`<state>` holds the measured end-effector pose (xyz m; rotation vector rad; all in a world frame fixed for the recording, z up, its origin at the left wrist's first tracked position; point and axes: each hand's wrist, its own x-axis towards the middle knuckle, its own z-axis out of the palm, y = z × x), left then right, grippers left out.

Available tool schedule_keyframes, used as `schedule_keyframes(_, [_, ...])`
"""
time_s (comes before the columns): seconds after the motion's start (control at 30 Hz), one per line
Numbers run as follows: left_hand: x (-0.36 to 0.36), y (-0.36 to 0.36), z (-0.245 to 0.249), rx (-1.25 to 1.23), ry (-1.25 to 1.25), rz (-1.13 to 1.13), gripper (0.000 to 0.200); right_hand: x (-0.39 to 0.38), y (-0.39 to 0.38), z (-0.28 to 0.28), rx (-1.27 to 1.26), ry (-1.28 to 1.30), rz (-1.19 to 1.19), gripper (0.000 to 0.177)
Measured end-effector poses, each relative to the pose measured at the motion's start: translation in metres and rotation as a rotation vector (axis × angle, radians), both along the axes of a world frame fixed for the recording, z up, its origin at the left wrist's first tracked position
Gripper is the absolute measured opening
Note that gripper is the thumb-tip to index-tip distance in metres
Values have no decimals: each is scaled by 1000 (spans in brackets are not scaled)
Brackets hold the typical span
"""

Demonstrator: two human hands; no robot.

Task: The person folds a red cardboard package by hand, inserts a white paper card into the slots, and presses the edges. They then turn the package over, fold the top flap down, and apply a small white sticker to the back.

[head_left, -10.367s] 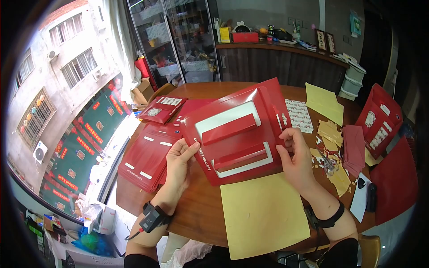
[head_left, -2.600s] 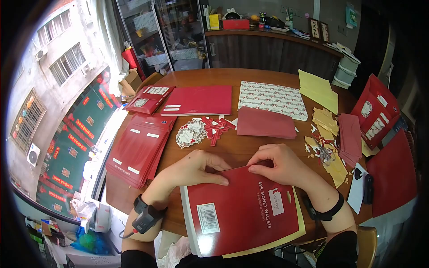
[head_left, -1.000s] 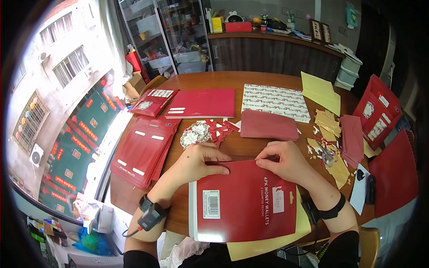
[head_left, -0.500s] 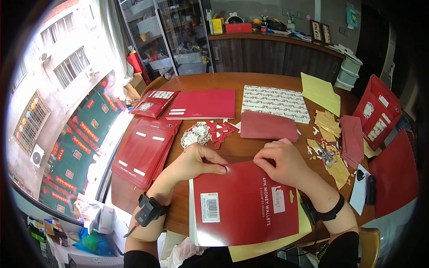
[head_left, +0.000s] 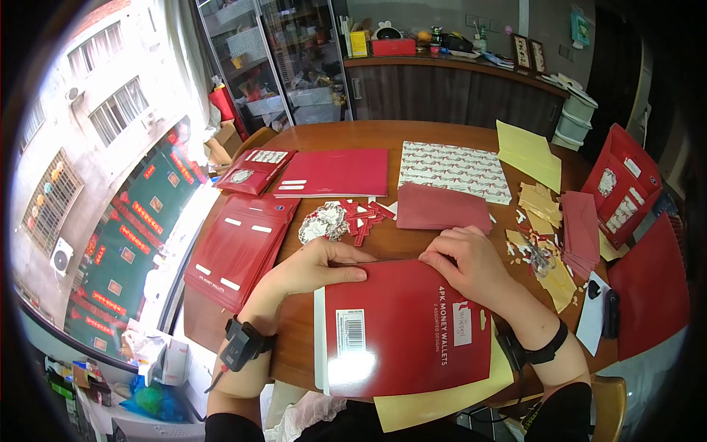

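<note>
A red "4PK Money Wallets" card sheet (head_left: 401, 331) with a white barcode label lies at the near table edge, a white edge showing along its left side. My left hand (head_left: 324, 267) pinches its top edge, thumb on the red face and fingers behind. At the top right of the sheet, my right hand (head_left: 468, 261) grips the same edge with bent fingers. Yellow paper (head_left: 449, 398) sticks out beneath. Beyond my hands are a dark red envelope stack (head_left: 442, 208), small red-and-white pieces (head_left: 362, 219) and a pile of white tags (head_left: 324, 223).
Red wallet sheets (head_left: 239, 250) are stacked at left, with a red folder (head_left: 335, 171) behind. Patterned sheets (head_left: 453, 171) lie at the back. Yellow scraps (head_left: 556, 283), red envelopes (head_left: 580, 232) and an upright red box (head_left: 622, 180) stand at right.
The red sheet's lower edge has shifted slightly up and its face has tilted, moving the glare. My left hand has slid slightly left; both hands still grip the top edge.
</note>
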<state>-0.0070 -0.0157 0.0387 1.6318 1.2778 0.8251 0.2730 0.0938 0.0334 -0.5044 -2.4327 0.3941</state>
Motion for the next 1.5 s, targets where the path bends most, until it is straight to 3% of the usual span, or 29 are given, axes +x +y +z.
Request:
schedule_keyframes(0.2, [0, 4, -13, -62, -88, 47, 28, 1, -1, 3, -6, -63, -5, 22])
schedule_keyframes(0.43, [17, 1, -9, -75, -56, 37, 29, -1, -2, -3, -155, -71, 145, 24])
schedule_keyframes(0.5, [17, 2, -9, -163, -159, 55, 28, -2, -1, -3, -164, -59, 148, 25])
schedule_keyframes(1.5, [-6, 8, -15, -286, -461, 166, 26, 1, -3, 1, -105, -62, 15, 20])
